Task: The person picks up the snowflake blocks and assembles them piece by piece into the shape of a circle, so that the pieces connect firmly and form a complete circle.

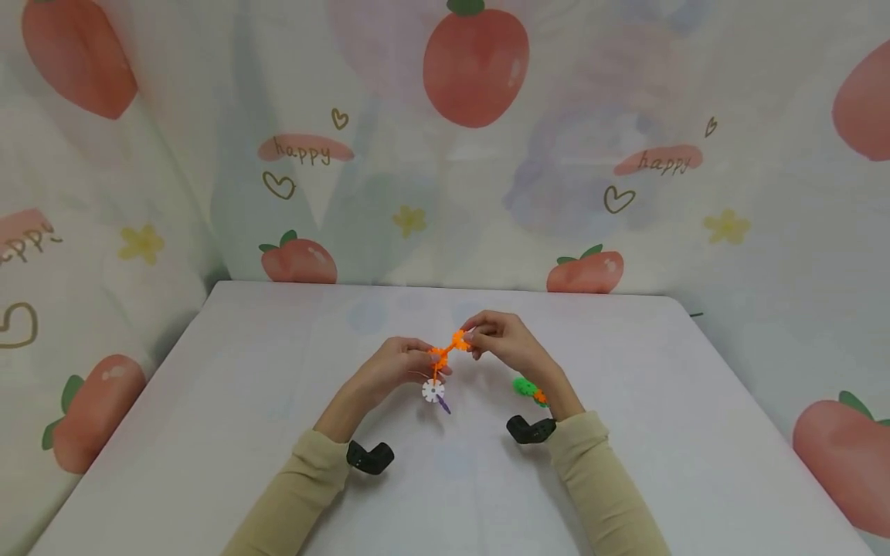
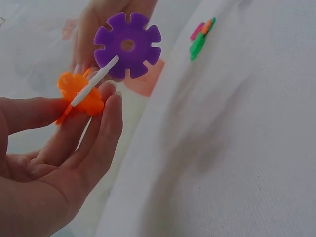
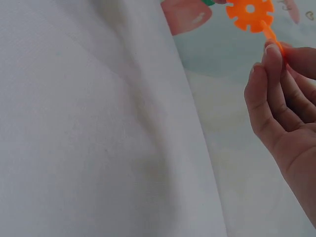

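Above the table, both hands hold a chain of joined snowflake building discs. My left hand [image 1: 389, 369] pinches an orange notched disc [image 2: 79, 91] between thumb and fingers. From there a white disc [image 1: 433, 391] hangs downward, with a purple disc [image 2: 148, 42] slotted into it, seen edge-on in the head view. My right hand [image 1: 513, 341] pinches the edge of an orange disc [image 3: 284, 49] at the chain's upper end. This one meets another orange disc [image 3: 250, 15], seen flat-on in the right wrist view. Fingers partly cover the joints between the orange discs.
Beside the right forearm lies a small cluster of joined discs, with a green disc [image 1: 524, 386] and an orange disc [image 1: 540, 397]; a pink piece [image 2: 197, 31] of it shows in the left wrist view. A white cloth covers the table [image 1: 208, 432]. Patterned curtains [image 1: 445, 177] stand behind.
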`<state>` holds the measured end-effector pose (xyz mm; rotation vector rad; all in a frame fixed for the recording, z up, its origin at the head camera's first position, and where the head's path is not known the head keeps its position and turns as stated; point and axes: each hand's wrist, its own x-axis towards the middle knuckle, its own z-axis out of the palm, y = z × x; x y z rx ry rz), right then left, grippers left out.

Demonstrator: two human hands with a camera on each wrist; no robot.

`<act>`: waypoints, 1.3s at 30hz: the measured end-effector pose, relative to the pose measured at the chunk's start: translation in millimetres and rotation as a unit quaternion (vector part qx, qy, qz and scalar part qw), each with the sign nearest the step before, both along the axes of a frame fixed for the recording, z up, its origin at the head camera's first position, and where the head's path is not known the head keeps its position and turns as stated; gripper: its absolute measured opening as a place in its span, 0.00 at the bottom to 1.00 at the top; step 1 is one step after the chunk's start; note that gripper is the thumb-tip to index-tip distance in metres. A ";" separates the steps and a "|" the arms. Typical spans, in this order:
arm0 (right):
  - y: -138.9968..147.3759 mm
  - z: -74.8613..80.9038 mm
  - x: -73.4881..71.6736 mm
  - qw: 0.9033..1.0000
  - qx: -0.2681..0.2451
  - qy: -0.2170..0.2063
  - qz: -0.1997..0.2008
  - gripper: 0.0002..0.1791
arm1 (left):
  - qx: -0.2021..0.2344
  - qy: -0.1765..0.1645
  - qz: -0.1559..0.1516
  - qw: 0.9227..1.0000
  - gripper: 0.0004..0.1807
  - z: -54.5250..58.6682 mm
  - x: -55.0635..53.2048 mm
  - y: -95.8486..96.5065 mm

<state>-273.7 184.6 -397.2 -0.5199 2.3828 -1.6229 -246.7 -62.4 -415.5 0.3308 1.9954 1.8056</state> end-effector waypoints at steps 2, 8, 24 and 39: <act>-1.5 -1.6 0.2 1.000 0.007 0.005 0.005 0.14 | -0.005 -0.001 0.008 1.000 0.15 -0.6 0.6 0.6; -5.1 -6.0 -0.1 1.000 0.010 0.016 0.004 0.11 | 0.000 -0.009 0.032 0.999 0.15 -3.2 1.6 1.5; -4.9 -8.0 -0.1 0.999 0.017 0.021 0.027 0.08 | 0.004 -0.011 0.026 1.000 0.14 -6.6 1.3 3.1; 28.4 14.9 -1.6 0.994 0.099 0.047 0.000 0.14 | 0.014 -0.012 0.011 1.000 0.15 3.9 3.0 4.0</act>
